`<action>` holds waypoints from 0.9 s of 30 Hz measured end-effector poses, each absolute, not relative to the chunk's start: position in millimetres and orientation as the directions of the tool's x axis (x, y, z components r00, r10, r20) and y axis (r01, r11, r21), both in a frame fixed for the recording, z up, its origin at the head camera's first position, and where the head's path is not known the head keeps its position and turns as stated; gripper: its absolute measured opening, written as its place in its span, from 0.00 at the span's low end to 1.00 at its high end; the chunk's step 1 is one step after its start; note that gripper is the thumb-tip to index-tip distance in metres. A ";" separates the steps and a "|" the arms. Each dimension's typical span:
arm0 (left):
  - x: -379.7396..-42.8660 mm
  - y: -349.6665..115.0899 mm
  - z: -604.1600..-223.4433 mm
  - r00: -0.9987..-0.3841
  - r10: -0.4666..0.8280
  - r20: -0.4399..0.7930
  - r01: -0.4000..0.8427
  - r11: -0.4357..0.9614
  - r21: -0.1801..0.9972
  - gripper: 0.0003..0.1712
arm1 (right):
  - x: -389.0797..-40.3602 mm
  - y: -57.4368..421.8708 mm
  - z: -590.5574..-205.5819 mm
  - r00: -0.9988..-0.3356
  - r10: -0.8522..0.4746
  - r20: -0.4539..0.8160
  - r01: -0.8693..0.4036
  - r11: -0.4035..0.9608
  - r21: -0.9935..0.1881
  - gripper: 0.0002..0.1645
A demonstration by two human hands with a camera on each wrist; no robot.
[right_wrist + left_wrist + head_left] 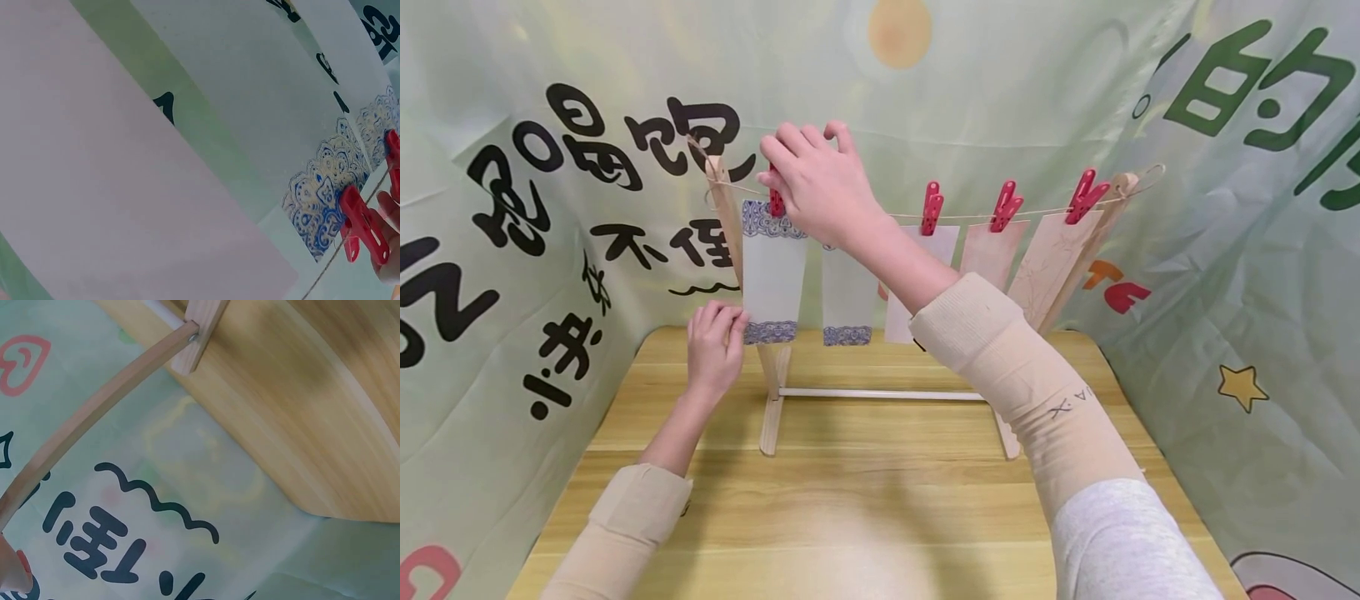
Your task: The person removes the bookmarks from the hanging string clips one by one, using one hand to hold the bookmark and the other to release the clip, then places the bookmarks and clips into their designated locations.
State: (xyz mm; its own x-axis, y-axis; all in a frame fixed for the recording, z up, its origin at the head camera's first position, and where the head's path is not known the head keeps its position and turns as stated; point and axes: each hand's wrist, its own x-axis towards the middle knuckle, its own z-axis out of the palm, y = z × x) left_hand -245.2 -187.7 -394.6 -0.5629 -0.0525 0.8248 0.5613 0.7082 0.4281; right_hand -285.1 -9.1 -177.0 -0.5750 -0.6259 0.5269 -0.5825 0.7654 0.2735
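My right hand (823, 179) reaches up to the left end of the twine line and pinches the leftmost red clothespin (777, 202). That clothespin sits over the top of a white card (773, 279) with blue lace-patterned borders, which hangs on the line. Lower down, my left hand (715, 346) pinches the card's lower left edge with its fingertips. A similar lace card (847, 292) hangs beside it; its red clothespin (364, 226) shows in the right wrist view but is hidden behind my right hand in the head view.
Farther right, a pale card (902, 321), a pinkish card (992, 254) and a branch-patterned card (1052, 254) hang from red clothespins (932, 208). A wooden rack with a white crossbar (880, 394) carries the line on the wooden table (850, 500). Printed cloth (1247, 292) surrounds the table.
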 end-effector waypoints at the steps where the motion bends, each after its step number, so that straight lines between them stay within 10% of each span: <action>1: -245.1 -187.3 -394.0 -0.555 -0.062 0.830 0.566 0.703 0.431 0.05 | -285.6 -8.9 -177.6 -0.560 -0.627 0.542 -0.587 0.761 0.275 0.20; 27: -243.8 -186.7 -393.8 -0.508 -0.159 0.846 0.555 0.691 0.463 0.06 | -287.0 -1.3 -184.7 -0.305 -0.466 0.830 -0.649 0.740 0.177 0.15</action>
